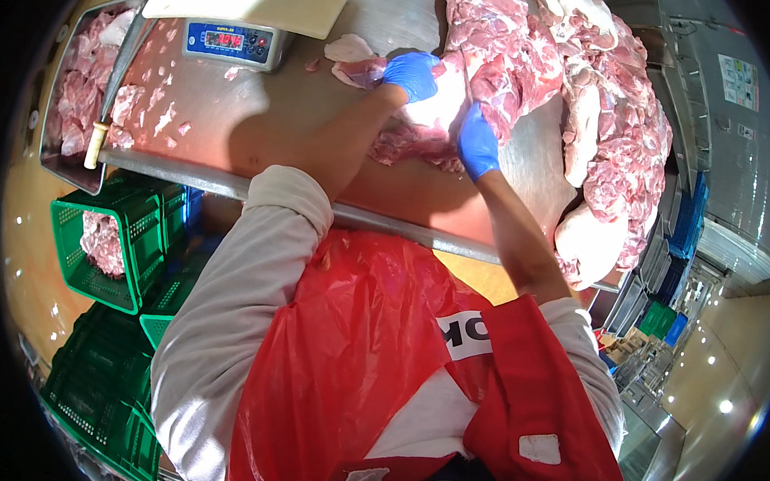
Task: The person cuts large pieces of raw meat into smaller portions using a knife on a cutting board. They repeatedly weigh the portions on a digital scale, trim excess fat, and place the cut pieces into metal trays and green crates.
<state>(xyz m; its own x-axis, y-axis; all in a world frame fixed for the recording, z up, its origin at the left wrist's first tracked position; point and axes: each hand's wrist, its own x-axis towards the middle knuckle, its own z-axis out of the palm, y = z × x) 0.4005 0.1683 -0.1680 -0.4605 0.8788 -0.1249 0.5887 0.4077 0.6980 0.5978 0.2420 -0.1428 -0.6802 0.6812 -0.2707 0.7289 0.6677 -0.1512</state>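
My left hand, in a blue glove, is closed on the edge of a large cut of raw meat with a pale fat side. My right hand, also gloved in blue, is closed at the right side of this cut. From its fingers a thin knife blade points away from me, seen nearly edge-on; the handle is hidden in the glove. A smaller meat piece with fat lies just left of my left hand. Behind the blade, more raw meat is heaped.
A metal table bears a digital scale, a white board and meat scraps. At the left, a sharpening steel with a cream handle leans over a metal tray of meat. Green crates stand below. A meat pile lies right.
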